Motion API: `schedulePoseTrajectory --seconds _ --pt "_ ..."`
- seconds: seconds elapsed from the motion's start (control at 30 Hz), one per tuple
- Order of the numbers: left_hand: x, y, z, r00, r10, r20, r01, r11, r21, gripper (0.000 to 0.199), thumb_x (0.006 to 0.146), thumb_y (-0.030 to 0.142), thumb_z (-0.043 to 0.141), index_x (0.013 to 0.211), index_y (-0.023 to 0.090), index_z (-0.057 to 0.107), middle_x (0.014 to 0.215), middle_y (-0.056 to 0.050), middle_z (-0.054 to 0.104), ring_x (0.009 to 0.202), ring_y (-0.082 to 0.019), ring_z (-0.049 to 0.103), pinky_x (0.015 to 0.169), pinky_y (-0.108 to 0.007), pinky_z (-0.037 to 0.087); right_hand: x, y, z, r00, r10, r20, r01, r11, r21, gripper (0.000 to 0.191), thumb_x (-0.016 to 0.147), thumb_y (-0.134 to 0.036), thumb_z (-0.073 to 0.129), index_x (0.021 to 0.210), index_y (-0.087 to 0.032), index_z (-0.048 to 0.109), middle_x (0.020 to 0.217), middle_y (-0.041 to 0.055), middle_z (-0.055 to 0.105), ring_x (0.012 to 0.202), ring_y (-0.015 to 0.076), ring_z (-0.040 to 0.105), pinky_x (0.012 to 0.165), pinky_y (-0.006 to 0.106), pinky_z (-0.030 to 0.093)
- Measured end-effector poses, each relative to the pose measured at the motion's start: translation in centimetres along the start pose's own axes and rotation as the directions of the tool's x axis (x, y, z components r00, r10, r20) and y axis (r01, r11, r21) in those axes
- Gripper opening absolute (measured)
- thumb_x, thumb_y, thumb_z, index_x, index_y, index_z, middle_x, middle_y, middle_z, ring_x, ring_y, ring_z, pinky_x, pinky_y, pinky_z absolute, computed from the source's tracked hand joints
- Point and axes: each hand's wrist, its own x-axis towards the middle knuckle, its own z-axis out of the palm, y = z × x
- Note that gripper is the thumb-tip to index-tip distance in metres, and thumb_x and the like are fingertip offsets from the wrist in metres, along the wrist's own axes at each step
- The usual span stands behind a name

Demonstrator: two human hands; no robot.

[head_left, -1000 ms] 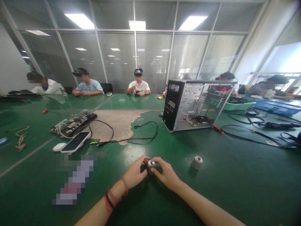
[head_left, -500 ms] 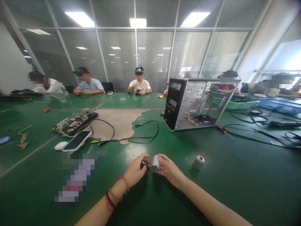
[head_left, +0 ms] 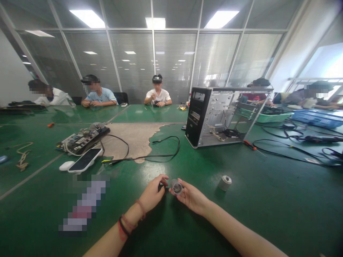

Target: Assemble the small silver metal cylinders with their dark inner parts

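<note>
In my right hand is a silver hollow metal cylinder, its open round end facing me and its inside partly visible. My left hand, with bracelets at its wrist, is curled just left of the cylinder. A small black object shows between its thumb and fingers, mostly hidden, so its kind is unclear. To the right, a short silver cylindrical part with a small knob on top stands on the green table.
An open computer case stands beyond my hands, with a screwdriver beside it. Black cables lie ahead. Leftward are a phone and a circuit board assembly. Baskets stand far right; several people sit across.
My right hand has tipped the hollow cylinder so that its open end faces me more. My left hand stays curled around the black object. The view has shifted slightly.
</note>
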Motion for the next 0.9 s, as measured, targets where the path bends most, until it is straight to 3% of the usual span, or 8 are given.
schedulePoseTrajectory --seconds 0.23,0.5,0.9 --pt "-0.05 0.20 -0.03 1.000 -0.005 0.003 0.005 1.000 0.016 0.035 0.074 0.006 0.043 0.105 0.020 0.054 0.089 -0.003 0.065 0.087 -0.016 0.060 0.085 -0.029 0.043 -0.08 -0.31 0.26 0.999 0.027 -0.032 -0.025 0.998 0.066 0.025 0.086 -0.031 0.056 0.091 -0.007 0.057 0.081 0.0133 0.071 0.069 0.0138 0.070 0.054 0.015 0.055" --pt "-0.02 0.38 -0.04 1.000 -0.007 0.000 0.007 0.999 0.031 0.034 0.073 0.006 0.044 0.103 0.020 0.056 0.088 -0.003 0.065 0.086 -0.017 0.060 0.083 -0.029 0.043 -0.25 -0.25 0.38 0.999 0.018 -0.035 -0.017 1.000 0.024 0.027 0.087 -0.031 0.052 0.095 -0.006 0.058 0.083 0.0146 0.071 0.068 0.0129 0.069 0.056 0.015 0.054" --pt "0.02 0.94 -0.18 0.999 -0.033 0.003 0.033 0.999 0.015 0.031 0.074 0.006 0.043 0.100 0.019 0.056 0.086 -0.002 0.065 0.084 -0.017 0.060 0.081 -0.027 0.043 -0.47 0.46 0.38 0.998 -0.043 0.046 0.046 0.996 -0.070 0.025 0.080 -0.030 0.061 0.099 -0.016 0.052 0.075 0.0048 0.070 0.076 0.0148 0.069 0.062 0.020 0.051"
